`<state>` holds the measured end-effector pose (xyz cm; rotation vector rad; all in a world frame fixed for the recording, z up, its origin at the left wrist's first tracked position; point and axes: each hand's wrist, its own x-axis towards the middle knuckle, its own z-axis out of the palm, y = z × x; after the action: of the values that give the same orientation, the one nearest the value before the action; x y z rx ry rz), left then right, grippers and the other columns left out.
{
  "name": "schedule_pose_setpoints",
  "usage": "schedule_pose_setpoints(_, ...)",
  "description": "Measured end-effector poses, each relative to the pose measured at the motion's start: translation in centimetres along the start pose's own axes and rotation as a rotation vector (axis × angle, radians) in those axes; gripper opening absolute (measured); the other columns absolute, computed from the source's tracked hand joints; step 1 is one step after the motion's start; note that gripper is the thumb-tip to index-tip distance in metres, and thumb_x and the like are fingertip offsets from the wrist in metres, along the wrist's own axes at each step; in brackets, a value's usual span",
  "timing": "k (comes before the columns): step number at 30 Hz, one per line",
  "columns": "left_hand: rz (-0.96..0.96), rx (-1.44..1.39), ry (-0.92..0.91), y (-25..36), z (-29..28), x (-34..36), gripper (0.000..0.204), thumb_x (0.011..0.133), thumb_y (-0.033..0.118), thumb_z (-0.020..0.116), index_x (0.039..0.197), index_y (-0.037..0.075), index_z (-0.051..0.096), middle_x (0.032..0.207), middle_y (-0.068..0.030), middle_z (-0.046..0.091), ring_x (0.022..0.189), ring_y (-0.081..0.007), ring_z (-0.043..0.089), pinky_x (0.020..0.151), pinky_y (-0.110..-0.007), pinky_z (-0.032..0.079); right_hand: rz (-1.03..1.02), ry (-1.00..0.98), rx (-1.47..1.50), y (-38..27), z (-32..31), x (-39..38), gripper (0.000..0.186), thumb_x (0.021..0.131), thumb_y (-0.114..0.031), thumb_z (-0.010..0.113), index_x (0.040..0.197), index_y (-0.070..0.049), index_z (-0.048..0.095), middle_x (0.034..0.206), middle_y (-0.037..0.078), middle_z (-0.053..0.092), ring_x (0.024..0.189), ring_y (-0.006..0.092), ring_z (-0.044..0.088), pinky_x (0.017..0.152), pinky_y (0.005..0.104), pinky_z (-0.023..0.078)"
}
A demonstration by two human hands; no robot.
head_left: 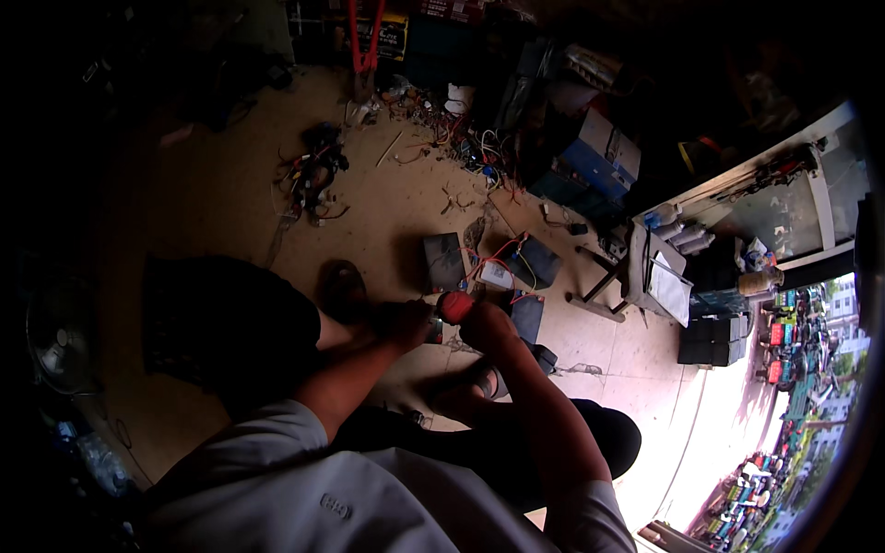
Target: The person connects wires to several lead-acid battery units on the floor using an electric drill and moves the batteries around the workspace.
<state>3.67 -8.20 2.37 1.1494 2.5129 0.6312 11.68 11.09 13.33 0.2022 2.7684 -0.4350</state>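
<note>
A red round object (pixel 454 307), its kind not clear to me, is between my two hands above the floor. My right hand (pixel 489 327) is closed against its right side. My left hand (pixel 406 323) is in deep shadow on its other side, fingers curled; what they grip is hidden. Just beyond the hands lie dark box-shaped batteries: one on the left (pixel 444 261), one at the far right (pixel 536 261) and one nearer (pixel 526 318). Red wires (pixel 489 261) run among them, around a white-topped block (pixel 497 275).
A dark wire bundle (pixel 316 170) lies farther left. Wire scraps (pixel 452 138) are heaped at the back beside a red-handled cutter (pixel 365 55). A low stool (pixel 650 267) with papers stands right, near stacked dark batteries (pixel 714 339). My sandalled feet (pixel 346 290) flank the work.
</note>
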Motion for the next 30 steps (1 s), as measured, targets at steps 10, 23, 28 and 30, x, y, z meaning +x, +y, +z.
schedule_pose_setpoints(10,0.017,-0.073,0.05,-1.2,2.3,0.5,0.029,0.083,0.024,0.072,0.105,0.005,0.069,0.102,-0.0202,0.069,0.098,-0.0402,0.067,0.084,-0.054,0.053,0.139,-0.143,0.055,-0.7,-1.8,-0.9,0.019,0.083,-0.017,0.063,0.093,-0.006,0.075,0.099,0.021,0.075,0.098,0.0393,0.073,0.084,0.0469,0.059)
schedule_pose_setpoints(23,0.066,0.023,0.184,0.8,1.6,2.0,0.018,0.075,0.013,0.069,0.088,0.002,0.07,0.098,-0.0199,0.068,0.093,-0.0394,0.065,0.086,-0.05,0.054,-0.021,-0.04,-0.08,1.6,1.4,-0.9,0.014,0.082,-0.017,0.062,0.084,-0.008,0.073,0.085,0.019,0.074,0.085,0.0367,0.075,0.073,0.0473,0.06)
schedule_pose_setpoints(28,-0.052,0.063,-0.018,0.0,2.7,2.4,0.022,0.075,0.008,0.066,0.095,0.002,0.07,0.099,-0.0214,0.07,0.096,-0.0407,0.065,0.088,-0.05,0.055,0.151,-0.017,0.223,0.9,-0.1,-1.9,0.017,0.08,-0.021,0.067,0.088,-0.006,0.073,0.091,0.022,0.074,0.091,0.0412,0.074,0.079,0.0488,0.06)
schedule_pose_setpoints(30,-0.042,0.03,-0.042,0.5,2.1,2.9,0.025,0.074,0.008,0.066,0.099,0.005,0.071,0.101,-0.0204,0.07,0.097,-0.0409,0.065,0.088,-0.05,0.055,0.267,-0.015,0.305,1.1,0.0,-2.5,0.021,0.079,-0.023,0.071,0.09,-0.005,0.073,0.093,0.024,0.074,0.094,0.0421,0.073,0.081,0.0494,0.06)
